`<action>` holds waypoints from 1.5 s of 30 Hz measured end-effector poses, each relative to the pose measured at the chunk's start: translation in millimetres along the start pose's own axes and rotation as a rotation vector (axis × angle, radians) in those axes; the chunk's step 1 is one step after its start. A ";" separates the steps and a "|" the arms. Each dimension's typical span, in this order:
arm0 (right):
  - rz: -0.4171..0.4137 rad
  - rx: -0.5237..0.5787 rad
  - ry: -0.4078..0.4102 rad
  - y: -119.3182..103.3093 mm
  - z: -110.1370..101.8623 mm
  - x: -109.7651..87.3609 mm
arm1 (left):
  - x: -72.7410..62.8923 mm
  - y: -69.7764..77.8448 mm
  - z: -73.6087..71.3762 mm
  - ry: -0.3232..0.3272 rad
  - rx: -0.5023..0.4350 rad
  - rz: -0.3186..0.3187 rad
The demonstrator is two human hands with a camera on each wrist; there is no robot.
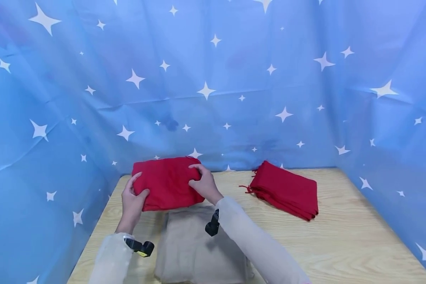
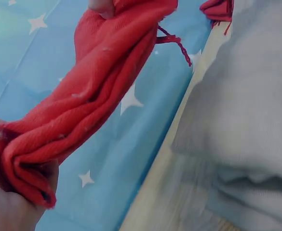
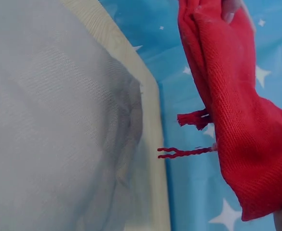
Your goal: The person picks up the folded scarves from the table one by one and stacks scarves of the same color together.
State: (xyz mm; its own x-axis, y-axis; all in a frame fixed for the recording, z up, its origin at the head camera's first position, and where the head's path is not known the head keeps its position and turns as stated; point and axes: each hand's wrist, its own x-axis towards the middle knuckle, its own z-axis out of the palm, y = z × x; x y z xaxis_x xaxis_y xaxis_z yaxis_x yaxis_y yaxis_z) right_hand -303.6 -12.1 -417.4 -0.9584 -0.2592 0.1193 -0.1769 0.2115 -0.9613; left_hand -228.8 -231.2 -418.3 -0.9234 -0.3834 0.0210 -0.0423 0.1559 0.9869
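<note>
Pale wood grain runs across the desk (image 1: 358,236), and closest to us sits a folded grey-beige woven cloth (image 1: 198,244), stacked in thick layers at the near side, presumably there to be within easy reach. White sleeves (image 1: 110,256) come in on both sides of it, each wrist wearing a small black camera; the left wrist camera (image 1: 142,247) shows a yellow patch, too small to read.

Up to the hands now! Left hand (image 1: 132,203) has its fingers and thumb clamped around one end of a folded red scarf (image 1: 168,185); right hand (image 1: 206,183) pinches the opposite end, thumb on the near face. That's the piece in play, held aloft at the grey cloth's far edge, and both wrist views show air between the two. Gripping both ends looks like a way to stop those layers slipping apart. Twisted tassels (image 3: 189,152) dangle from its lower edge.

Farther right, a second red scarf (image 1: 287,189) lies folded at an angle, fringe pointing left, probably set aside to leave the middle free. Behind everything hangs a blue star-printed backdrop (image 1: 184,39), likely screening off the surroundings. No brand, no label, no lettering legible anywhere!
</note>
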 end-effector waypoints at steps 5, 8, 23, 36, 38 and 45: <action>-0.024 0.001 0.006 -5.8 -9.5 -7.5 | -6.1 4.2 6.8 0.014 -0.024 0.017; -0.031 0.005 0.008 -9.2 -16.7 -11.8 | -9.1 8.1 12.3 0.017 -0.043 0.015; -0.061 -0.057 0.116 6.1 -78.2 -48.4 | -30.1 15.1 57.6 -0.179 0.048 0.052; 0.064 -0.079 0.215 16.5 -151.3 -103.0 | -64.7 14.9 114.3 -0.374 -0.026 0.149; 0.073 -0.100 0.228 18.6 -161.9 -112.2 | -70.7 14.4 123.2 -0.404 -0.038 0.154; 0.096 -0.170 0.273 25.5 -195.6 -141.6 | -92.2 13.2 153.9 -0.466 -0.054 0.156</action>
State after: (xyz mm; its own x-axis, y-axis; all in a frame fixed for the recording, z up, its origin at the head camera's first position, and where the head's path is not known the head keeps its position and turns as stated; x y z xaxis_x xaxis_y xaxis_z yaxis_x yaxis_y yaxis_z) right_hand -216.2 214.4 -410.2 -0.9931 0.0266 0.1145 -0.0957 0.3825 -0.9190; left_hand -202.9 -53.7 -431.8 -0.9901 0.0907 0.1073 0.1183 0.1266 0.9849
